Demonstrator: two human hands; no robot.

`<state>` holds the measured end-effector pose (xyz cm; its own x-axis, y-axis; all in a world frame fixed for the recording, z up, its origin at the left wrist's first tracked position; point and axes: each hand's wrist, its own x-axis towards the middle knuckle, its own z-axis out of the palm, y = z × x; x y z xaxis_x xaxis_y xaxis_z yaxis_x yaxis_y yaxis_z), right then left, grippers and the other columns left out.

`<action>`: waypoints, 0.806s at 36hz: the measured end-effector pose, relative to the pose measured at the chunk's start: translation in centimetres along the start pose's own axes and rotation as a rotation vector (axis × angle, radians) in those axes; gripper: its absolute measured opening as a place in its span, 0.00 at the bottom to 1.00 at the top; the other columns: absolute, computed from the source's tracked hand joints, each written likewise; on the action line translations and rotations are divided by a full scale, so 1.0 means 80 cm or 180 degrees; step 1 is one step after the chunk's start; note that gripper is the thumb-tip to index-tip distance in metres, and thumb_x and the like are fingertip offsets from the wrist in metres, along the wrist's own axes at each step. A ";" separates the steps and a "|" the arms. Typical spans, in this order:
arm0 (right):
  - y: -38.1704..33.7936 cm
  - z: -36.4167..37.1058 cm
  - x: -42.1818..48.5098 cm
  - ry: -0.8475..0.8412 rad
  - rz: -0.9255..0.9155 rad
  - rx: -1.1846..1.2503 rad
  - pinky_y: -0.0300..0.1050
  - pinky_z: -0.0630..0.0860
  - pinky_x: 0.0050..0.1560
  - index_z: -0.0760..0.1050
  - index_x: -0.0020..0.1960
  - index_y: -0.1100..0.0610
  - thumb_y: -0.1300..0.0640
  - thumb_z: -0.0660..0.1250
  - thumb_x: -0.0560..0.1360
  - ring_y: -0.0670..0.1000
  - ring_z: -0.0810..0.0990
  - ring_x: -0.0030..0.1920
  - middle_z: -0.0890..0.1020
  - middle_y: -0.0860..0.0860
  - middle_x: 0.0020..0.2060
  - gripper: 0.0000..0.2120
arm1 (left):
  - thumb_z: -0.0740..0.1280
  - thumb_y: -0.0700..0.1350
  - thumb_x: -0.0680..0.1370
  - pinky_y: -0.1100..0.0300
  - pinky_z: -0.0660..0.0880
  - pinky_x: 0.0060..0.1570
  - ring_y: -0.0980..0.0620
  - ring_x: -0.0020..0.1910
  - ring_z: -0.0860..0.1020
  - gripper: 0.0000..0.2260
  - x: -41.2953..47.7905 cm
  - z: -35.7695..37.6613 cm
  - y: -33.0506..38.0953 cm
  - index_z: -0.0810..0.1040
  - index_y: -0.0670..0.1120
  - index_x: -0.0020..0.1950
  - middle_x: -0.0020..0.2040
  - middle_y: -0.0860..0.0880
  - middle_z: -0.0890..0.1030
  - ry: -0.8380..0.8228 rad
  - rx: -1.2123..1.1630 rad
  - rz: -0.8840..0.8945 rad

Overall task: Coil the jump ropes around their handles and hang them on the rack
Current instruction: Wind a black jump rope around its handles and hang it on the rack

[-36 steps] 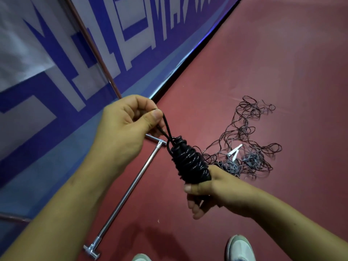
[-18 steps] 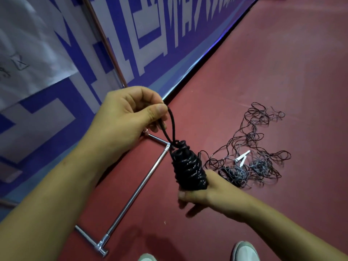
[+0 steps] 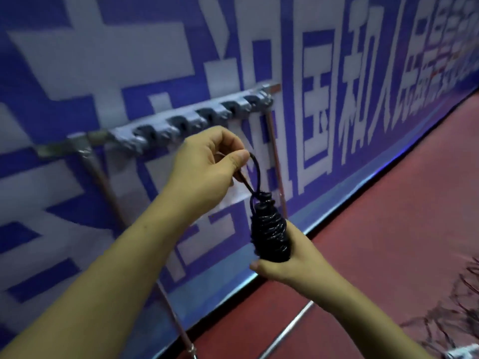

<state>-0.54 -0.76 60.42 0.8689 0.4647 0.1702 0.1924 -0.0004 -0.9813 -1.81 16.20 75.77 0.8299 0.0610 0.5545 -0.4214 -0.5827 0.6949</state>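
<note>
Mid-frame, left hand (image 3: 204, 174) pinches the loop (image 3: 256, 170) of the coiled jump rope (image 3: 269, 234), right hand (image 3: 290, 268) gripping its base, presumably to hook the rack (image 3: 181, 123) above.

Both hands lifted from over the floor (image 3: 388, 216) to in front of the banner (image 3: 337, 73). The rack (image 3: 186, 123) has come into view. My left hand (image 3: 204, 174), pinching the loop (image 3: 255, 172), now sits just below its row of hooks. The coiled jump rope (image 3: 269, 231) now stands more upright above my right hand (image 3: 293, 260). The loose tangle of rope (image 3: 456, 314) has shifted to the lower right edge of view.
</note>
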 end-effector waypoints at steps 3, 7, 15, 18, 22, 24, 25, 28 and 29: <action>-0.038 0.037 0.029 -0.0111 -0.0124 0.0021 0.41 0.80 0.49 0.76 0.60 0.52 0.65 0.80 0.70 0.45 0.84 0.48 0.86 0.45 0.47 0.23 | 0.72 0.38 0.79 0.60 0.78 0.35 0.54 0.32 0.82 0.05 0.010 -0.064 0.011 0.80 0.46 0.44 0.37 0.46 0.83 0.0232 0.0367 -0.0014; -0.083 0.093 0.068 -0.0266 -0.0275 0.0019 0.47 0.82 0.46 0.75 0.61 0.50 0.59 0.80 0.69 0.51 0.84 0.46 0.85 0.53 0.49 0.24 | 0.74 0.41 0.77 0.57 0.80 0.38 0.51 0.35 0.83 0.05 0.022 -0.147 0.015 0.82 0.47 0.42 0.36 0.48 0.84 0.0660 0.0762 -0.0110; -0.107 0.188 0.127 -0.0510 -0.0021 -0.0039 0.41 0.77 0.35 0.72 0.62 0.51 0.62 0.76 0.72 0.49 0.80 0.40 0.83 0.54 0.51 0.22 | 0.75 0.44 0.77 0.52 0.83 0.44 0.50 0.42 0.84 0.02 0.057 -0.225 -0.044 0.85 0.48 0.44 0.40 0.50 0.85 0.0746 0.1033 -0.0808; -0.094 0.205 0.142 -0.0444 0.0143 -0.0022 0.42 0.78 0.36 0.71 0.64 0.53 0.62 0.76 0.73 0.49 0.80 0.40 0.82 0.54 0.50 0.23 | 0.75 0.44 0.76 0.55 0.83 0.41 0.50 0.42 0.85 0.02 0.068 -0.228 -0.068 0.85 0.47 0.45 0.41 0.49 0.86 0.0664 0.1056 -0.0897; -0.084 0.211 0.163 -0.0449 0.0261 -0.0052 0.40 0.79 0.37 0.70 0.64 0.52 0.57 0.78 0.73 0.50 0.82 0.43 0.83 0.52 0.51 0.25 | 0.75 0.41 0.77 0.64 0.78 0.33 0.53 0.36 0.83 0.02 0.081 -0.221 -0.089 0.84 0.45 0.44 0.39 0.48 0.85 0.0628 0.0976 -0.0999; -0.080 0.213 0.174 -0.0418 0.0332 -0.0063 0.41 0.79 0.37 0.70 0.64 0.52 0.53 0.78 0.73 0.51 0.83 0.44 0.82 0.53 0.51 0.25 | 0.75 0.40 0.77 0.64 0.78 0.32 0.53 0.35 0.84 0.03 0.087 -0.217 -0.098 0.84 0.44 0.44 0.39 0.47 0.85 0.0641 0.0896 -0.1077; -0.079 0.214 0.179 -0.0394 0.0350 -0.0082 0.42 0.79 0.37 0.70 0.64 0.52 0.52 0.78 0.73 0.52 0.83 0.44 0.82 0.53 0.52 0.24 | 0.75 0.40 0.77 0.65 0.78 0.31 0.53 0.35 0.85 0.03 0.089 -0.216 -0.100 0.84 0.43 0.43 0.39 0.46 0.85 0.0681 0.0868 -0.1107; -0.073 0.215 0.196 -0.0320 0.0379 -0.0169 0.45 0.79 0.41 0.69 0.63 0.52 0.52 0.77 0.74 0.53 0.83 0.48 0.81 0.53 0.53 0.24 | 0.75 0.38 0.76 0.64 0.78 0.30 0.52 0.33 0.85 0.04 0.096 -0.213 -0.105 0.85 0.42 0.41 0.37 0.44 0.86 0.0768 0.0766 -0.1209; -0.072 0.216 0.200 -0.0306 0.0381 -0.0198 0.46 0.78 0.41 0.69 0.64 0.52 0.52 0.77 0.74 0.53 0.82 0.48 0.81 0.53 0.53 0.24 | 0.75 0.37 0.76 0.64 0.78 0.30 0.52 0.33 0.85 0.04 0.096 -0.214 -0.106 0.85 0.42 0.41 0.37 0.44 0.86 0.0778 0.0757 -0.1233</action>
<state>4.37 21.96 67.27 0.8404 0.5405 0.0402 0.1206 -0.1141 -0.9861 1.92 35.46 81.98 0.7871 0.4799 0.3875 0.0184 -0.6462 0.7630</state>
